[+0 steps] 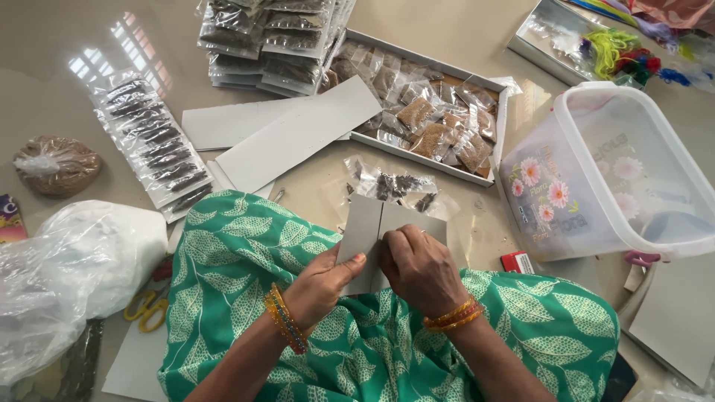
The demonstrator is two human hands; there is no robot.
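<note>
My left hand (pixel 322 286) and my right hand (pixel 421 269) both grip a grey cardboard sheet (pixel 370 227) over my lap, which is covered in green leaf-print cloth (pixel 238 253). The sheet shows a crease down its middle. My left thumb presses on its left half and my right fingers curl over its right half. Orange bangles sit on both wrists. Just beyond the card lie small clear packets of dark spice (pixel 395 184) on the floor.
An open flat box (pixel 497 126) holds several brown seed packets. Stacked packets (pixel 268 37) and a packet-covered card (pixel 153 141) lie at left. Grey card strips (pixel 298 134), a clear plastic tub (pixel 603 171), yellow-handled scissors (pixel 146 309), a white plastic bag (pixel 67 275), a small red box (pixel 516 261).
</note>
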